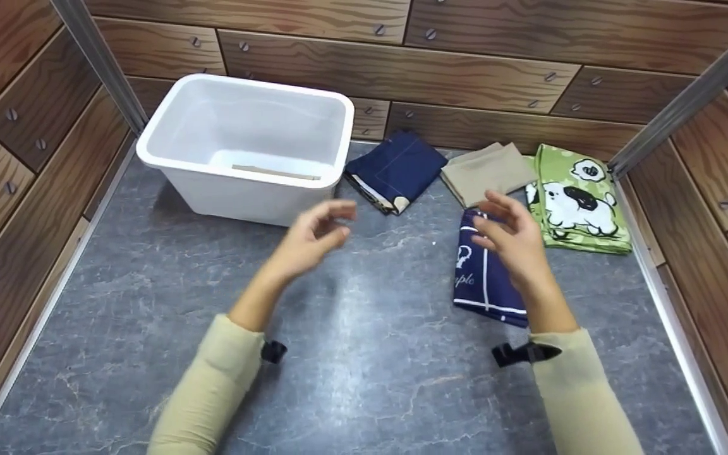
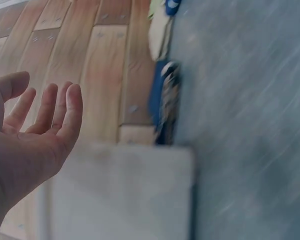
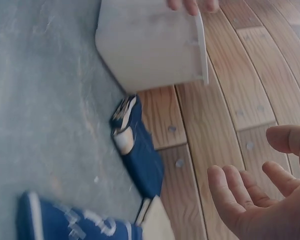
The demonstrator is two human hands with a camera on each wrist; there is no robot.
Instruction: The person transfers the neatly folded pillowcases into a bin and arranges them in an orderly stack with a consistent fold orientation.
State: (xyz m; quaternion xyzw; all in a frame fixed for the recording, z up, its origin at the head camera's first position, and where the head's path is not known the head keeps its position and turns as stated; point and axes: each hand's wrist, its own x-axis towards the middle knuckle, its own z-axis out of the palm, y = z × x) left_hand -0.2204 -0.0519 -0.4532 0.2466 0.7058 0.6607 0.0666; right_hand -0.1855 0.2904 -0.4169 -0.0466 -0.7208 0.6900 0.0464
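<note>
My left hand [image 1: 313, 240] hovers in front of the white plastic bin [image 1: 237, 196], fingers loosely bent and holding nothing. In the left wrist view its palm and fingers are bare, with the blurred bin wall behind. My right hand [image 1: 515, 243] overlaps a folded navy cloth with white lines and lettering [image 1: 474, 287] in the head view. Its fingers are relaxed and apart, with nothing between them. Behind that cloth lies a folded beige cloth [image 1: 487, 170]. A folded dark blue cloth [image 1: 399, 167] sits beside the bin, and a green cloth with a cartoon dog [image 1: 582, 208] lies at the right.
A flat tan strip [image 1: 275, 172] shows inside the bin near its front wall. Wood-patterned panels [image 1: 402, 69] with metal corner posts [image 1: 692, 82] enclose the grey marbled surface [image 1: 364, 366] at the back and sides. Black wrist mounts [image 1: 515, 354] sit on the sleeves.
</note>
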